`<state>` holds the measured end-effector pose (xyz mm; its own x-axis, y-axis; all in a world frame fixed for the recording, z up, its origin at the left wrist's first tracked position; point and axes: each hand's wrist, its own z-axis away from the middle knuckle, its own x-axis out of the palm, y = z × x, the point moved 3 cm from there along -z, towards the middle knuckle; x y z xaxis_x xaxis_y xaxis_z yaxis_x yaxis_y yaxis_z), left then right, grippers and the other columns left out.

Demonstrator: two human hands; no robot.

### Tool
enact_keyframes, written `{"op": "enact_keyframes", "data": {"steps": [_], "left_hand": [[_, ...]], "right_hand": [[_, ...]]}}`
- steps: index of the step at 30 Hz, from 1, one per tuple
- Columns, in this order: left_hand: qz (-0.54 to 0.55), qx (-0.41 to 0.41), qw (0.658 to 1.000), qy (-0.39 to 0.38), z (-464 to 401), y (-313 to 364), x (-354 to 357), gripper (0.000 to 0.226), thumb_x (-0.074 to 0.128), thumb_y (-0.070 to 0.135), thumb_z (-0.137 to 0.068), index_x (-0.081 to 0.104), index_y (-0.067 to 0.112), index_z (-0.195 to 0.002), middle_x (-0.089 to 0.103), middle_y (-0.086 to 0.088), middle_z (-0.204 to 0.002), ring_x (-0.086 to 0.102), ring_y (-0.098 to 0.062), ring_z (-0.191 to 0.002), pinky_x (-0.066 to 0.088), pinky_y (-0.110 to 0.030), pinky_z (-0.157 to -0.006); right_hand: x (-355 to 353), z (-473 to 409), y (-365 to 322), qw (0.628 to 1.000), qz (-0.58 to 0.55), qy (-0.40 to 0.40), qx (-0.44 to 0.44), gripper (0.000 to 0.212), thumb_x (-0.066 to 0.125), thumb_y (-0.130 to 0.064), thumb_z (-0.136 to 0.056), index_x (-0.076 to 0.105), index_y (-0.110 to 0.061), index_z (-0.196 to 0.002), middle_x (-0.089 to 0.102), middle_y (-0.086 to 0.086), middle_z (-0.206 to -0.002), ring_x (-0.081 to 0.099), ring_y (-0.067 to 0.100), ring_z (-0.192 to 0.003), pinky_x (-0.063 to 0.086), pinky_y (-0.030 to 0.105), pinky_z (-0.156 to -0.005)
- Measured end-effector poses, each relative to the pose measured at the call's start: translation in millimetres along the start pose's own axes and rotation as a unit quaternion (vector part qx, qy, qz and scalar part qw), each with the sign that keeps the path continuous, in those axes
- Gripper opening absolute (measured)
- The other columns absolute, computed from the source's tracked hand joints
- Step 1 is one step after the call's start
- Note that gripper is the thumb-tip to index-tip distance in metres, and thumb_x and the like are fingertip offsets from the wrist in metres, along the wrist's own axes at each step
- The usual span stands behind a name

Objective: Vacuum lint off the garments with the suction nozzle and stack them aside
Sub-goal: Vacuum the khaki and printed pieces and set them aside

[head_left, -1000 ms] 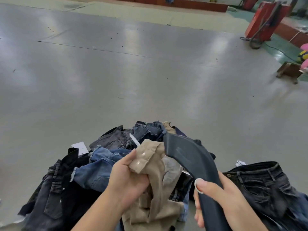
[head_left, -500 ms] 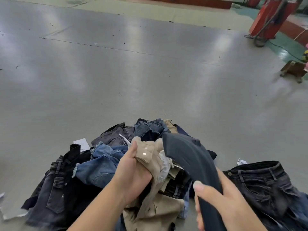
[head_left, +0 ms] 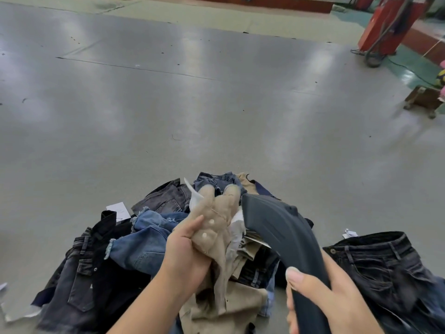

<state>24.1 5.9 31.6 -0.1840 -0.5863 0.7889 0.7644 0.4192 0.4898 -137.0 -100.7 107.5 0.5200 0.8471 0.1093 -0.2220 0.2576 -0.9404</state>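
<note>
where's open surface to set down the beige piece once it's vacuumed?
Bare grey table stretches everywhere beyond the garment pile, up to its far edge. A smaller gap lies between the pile and the black jeans at right. It is crowded near the hands, left and right.

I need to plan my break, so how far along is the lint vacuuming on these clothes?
Early, by the look of it. Done: possibly just the dark jeans lying apart on the right. In hand: the left hand grips bunched beige trousers while the right hand holds the suction nozzle beside them. Left: the heap of jeans on the left, tangled and unsorted.
</note>
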Motion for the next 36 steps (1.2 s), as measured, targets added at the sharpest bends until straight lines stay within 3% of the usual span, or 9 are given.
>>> {"op": "enact_keyframes", "data": {"steps": [2, 5, 9, 13, 16, 21, 23, 27, 36], "left_hand": [[-0.036, 0.016, 0.999, 0.006, 1, -1, 0, 0.04, 0.048, 0.004, -0.072, 0.076, 0.009, -0.1, 0.073, -0.015, -0.101, 0.072, -0.026, -0.086, 0.058, -0.039, -0.07], [-0.091, 0.022, 0.996, 0.008, 2, -4, 0, 0.043, 0.05, -0.004, -0.063, 0.071, 0.002, -0.101, 0.073, -0.017, -0.096, 0.073, -0.026, -0.082, 0.06, -0.036, -0.07], [-0.196, 0.039, 0.979, -0.034, 3, -9, 0, 0.048, 0.056, -0.007, -0.059, 0.076, 0.012, -0.098, 0.074, -0.014, -0.095, 0.071, -0.023, -0.082, 0.058, -0.032, -0.066], [-0.251, 0.022, 0.967, -0.016, 5, -12, -6, 0.044, 0.054, 0.0, -0.062, 0.077, 0.018, -0.095, 0.073, -0.018, -0.096, 0.07, -0.027, -0.082, 0.058, -0.036, -0.067], [-0.195, 0.016, 0.981, 0.017, 5, -13, -7, 0.04, 0.051, -0.008, -0.065, 0.078, 0.012, -0.087, 0.074, -0.016, -0.089, 0.073, -0.026, -0.075, 0.057, -0.032, -0.056], [0.023, -0.076, 0.996, 0.047, 6, -12, -7, 0.035, 0.064, 0.013, -0.069, 0.071, -0.002, -0.099, 0.069, -0.023, -0.094, 0.067, -0.031, -0.076, 0.058, -0.036, -0.069], [0.03, -0.105, 0.993, 0.049, 7, -15, -8, 0.033, 0.067, 0.024, -0.073, 0.072, -0.004, -0.09, 0.069, -0.022, -0.084, 0.066, -0.029, -0.067, 0.058, -0.034, -0.06], [-0.016, -0.086, 0.994, 0.069, 6, -14, -7, 0.029, 0.064, 0.006, -0.063, 0.072, -0.006, -0.088, 0.07, -0.025, -0.079, 0.069, -0.028, -0.061, 0.058, -0.032, -0.055], [-0.002, -0.04, 0.997, 0.065, 8, 0, -12, 0.036, 0.055, 0.0, -0.059, 0.076, -0.003, -0.089, 0.069, -0.022, -0.109, 0.068, -0.032, -0.092, 0.047, -0.046, -0.096]], "right_hand": [[-5, 0, 0, 1.0, -0.014, 0.025, 0.005, 0.038, 0.084, -0.017, -0.054, 0.066, -0.02, -0.087, 0.053, 0.025, -0.056, 0.049, 0.035, -0.041, 0.044, 0.035, -0.041], [-8, -2, -1, 0.999, -0.022, 0.02, 0.022, 0.039, 0.082, -0.009, -0.055, 0.064, -0.016, -0.089, 0.052, 0.027, -0.057, 0.049, 0.034, -0.04, 0.043, 0.033, -0.039], [6, -5, 8, 0.998, 0.012, -0.04, 0.045, 0.041, 0.075, -0.037, -0.048, 0.07, -0.034, -0.088, 0.059, 0.016, -0.058, 0.056, 0.025, -0.047, 0.043, 0.029, -0.048], [-4, -18, 8, 0.997, 0.031, 0.028, 0.065, 0.036, 0.079, -0.024, -0.068, 0.057, -0.01, -0.094, 0.059, 0.014, -0.058, 0.054, 0.027, -0.042, 0.044, 0.028, -0.042], [-22, -21, 1, 0.994, 0.023, 0.097, 0.051, 0.022, 0.064, -0.021, -0.083, 0.053, -0.004, -0.093, 0.055, 0.018, -0.061, 0.054, 0.031, -0.043, 0.046, 0.032, -0.041], [-26, -16, 2, 0.993, 0.005, 0.109, 0.036, 0.038, 0.066, -0.029, -0.064, 0.053, -0.005, -0.09, 0.054, 0.019, -0.057, 0.052, 0.034, -0.041, 0.045, 0.034, -0.04], [-22, -15, 3, 0.994, 0.001, 0.104, 0.026, 0.039, 0.065, -0.029, -0.064, 0.053, -0.004, -0.092, 0.054, 0.018, -0.056, 0.052, 0.034, -0.04, 0.045, 0.033, -0.039], [-21, -15, 1, 0.995, -0.002, 0.099, 0.014, 0.036, 0.064, -0.027, -0.065, 0.054, -0.006, -0.092, 0.054, 0.018, -0.055, 0.051, 0.034, -0.041, 0.045, 0.032, -0.039], [-15, -5, 1, 0.998, -0.034, 0.039, 0.025, 0.038, 0.082, -0.015, -0.059, 0.057, -0.011, -0.087, 0.054, 0.023, -0.06, 0.051, 0.034, -0.042, 0.043, 0.032, -0.04]]}}
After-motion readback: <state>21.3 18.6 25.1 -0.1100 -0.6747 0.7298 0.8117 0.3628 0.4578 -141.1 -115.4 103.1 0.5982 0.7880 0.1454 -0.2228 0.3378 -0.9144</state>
